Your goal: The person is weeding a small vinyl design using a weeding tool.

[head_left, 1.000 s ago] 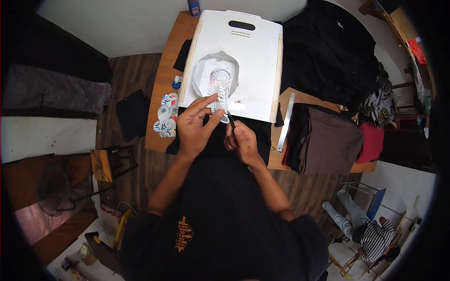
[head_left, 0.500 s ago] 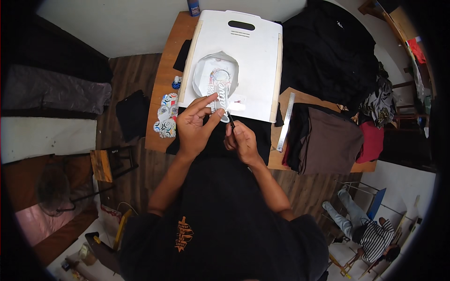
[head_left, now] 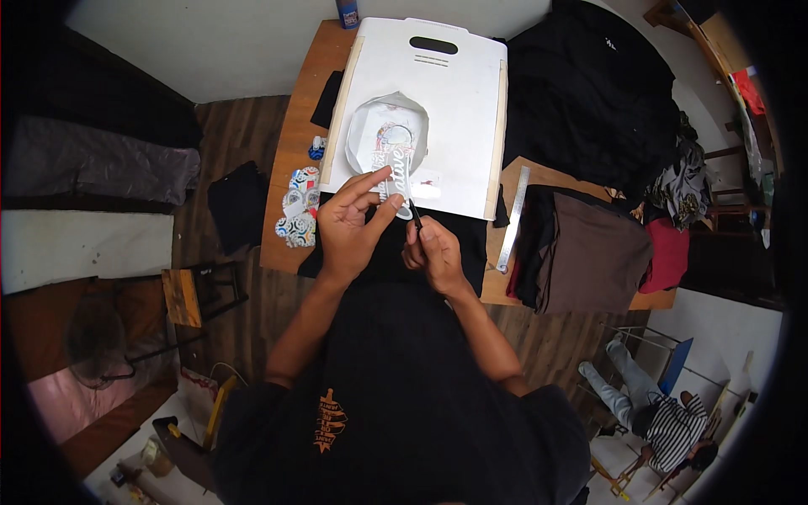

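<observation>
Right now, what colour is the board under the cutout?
White, with pale edge strips; the board shows best in the head view.

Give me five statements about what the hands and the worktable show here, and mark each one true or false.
1. The left hand holds up a cut-out sticker strip. True.
2. The right hand is empty and lies flat on the table. False: it grips a thin dark tool whose tip meets the strip.
3. A metal ruler lies to the right of the white cutting board. True.
4. The white cutting board is bare. False: a rounded sheet of white paper lies on it.
5. Round colourful stickers lie at the table's left edge. True.
</observation>
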